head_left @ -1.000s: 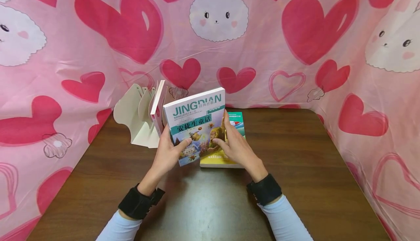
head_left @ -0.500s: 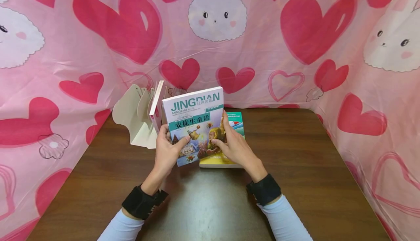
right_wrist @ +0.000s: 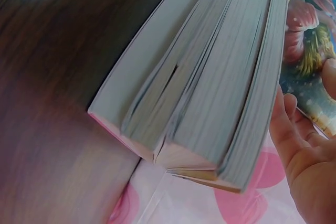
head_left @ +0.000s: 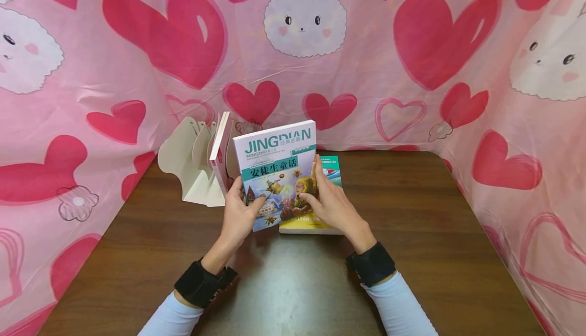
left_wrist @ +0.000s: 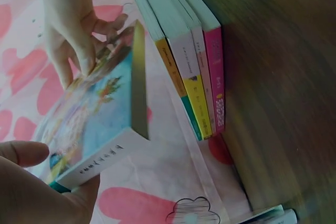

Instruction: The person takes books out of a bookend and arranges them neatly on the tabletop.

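Observation:
Both hands hold a paperback book, its front cover facing the head camera and its top leaning back. The cover has green "JINGDIAN" lettering and a picture of a golden-haired figure. My left hand grips the lower left edge, thumb on the cover and fingers behind. On the right edge, my right hand does the same, its thumb pressing the cover. Below and behind lies a stack of several books, the top one green and yellow. Their coloured spines show in the left wrist view, their page edges in the right.
A cream book stand with curved dividers stands at the left back of the brown wooden table. A book with a pink cover stands upright in it, just left of the held book. Pink heart-patterned cloth hangs around the table.
The held book has shifted slightly right and away from the stand. My left hand has moved right with it, its grip slightly adjusted. The stack and the stand stay put.

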A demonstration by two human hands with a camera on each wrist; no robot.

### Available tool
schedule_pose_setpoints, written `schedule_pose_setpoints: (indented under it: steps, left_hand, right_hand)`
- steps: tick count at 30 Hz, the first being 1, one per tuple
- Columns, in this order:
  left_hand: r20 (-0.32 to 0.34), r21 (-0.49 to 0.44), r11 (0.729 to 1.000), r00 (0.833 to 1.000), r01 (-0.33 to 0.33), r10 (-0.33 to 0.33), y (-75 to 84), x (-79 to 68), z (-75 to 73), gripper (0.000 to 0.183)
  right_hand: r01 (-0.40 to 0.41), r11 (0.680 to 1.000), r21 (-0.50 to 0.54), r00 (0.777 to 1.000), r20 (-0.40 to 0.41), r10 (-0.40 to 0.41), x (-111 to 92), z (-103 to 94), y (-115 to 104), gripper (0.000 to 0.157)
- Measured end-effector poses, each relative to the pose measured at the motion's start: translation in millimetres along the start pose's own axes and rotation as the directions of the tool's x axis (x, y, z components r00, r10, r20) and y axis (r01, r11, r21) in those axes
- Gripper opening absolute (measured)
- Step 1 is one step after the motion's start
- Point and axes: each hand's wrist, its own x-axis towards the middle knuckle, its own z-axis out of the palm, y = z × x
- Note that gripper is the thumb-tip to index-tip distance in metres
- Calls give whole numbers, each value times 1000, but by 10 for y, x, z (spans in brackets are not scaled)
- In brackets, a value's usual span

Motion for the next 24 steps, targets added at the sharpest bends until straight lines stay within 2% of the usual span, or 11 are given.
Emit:
schedule_pose_setpoints:
  steps: [4, 10, 15, 17, 20, 24]
  left_hand:
    - [26, -19, 999, 999, -39, 40, -14, 5, -2, 62]
    - [29, -84, 995, 998, -54, 56, -53, 10, 7, 58]
    - [58, -84, 992, 994, -92, 97, -66, 15, 24, 58]
    - [72, -55, 993, 992, -104, 108, -72, 14, 24, 60]
    - [88, 48, 993, 991, -108, 103, -95, 23, 8, 65]
    - [85, 243, 963, 992, -113, 95, -121, 50, -26, 76]
  right_hand:
    - [-16, 1000, 14, 1000, 7, 16, -7, -11, 21, 112]
    - [-32, 999, 19, 999, 16, 32, -6, -24, 41, 111]
    - [-50, 999, 4, 998, 32, 50, -13, -63, 40, 107]
    - [-62, 998, 3, 997, 42, 62, -19, -79, 42, 106]
    - [-79, 997, 11, 996, 48, 78, -26, -106, 56, 105]
    - [-96, 995, 5, 994, 53, 96, -32, -140, 81, 103]
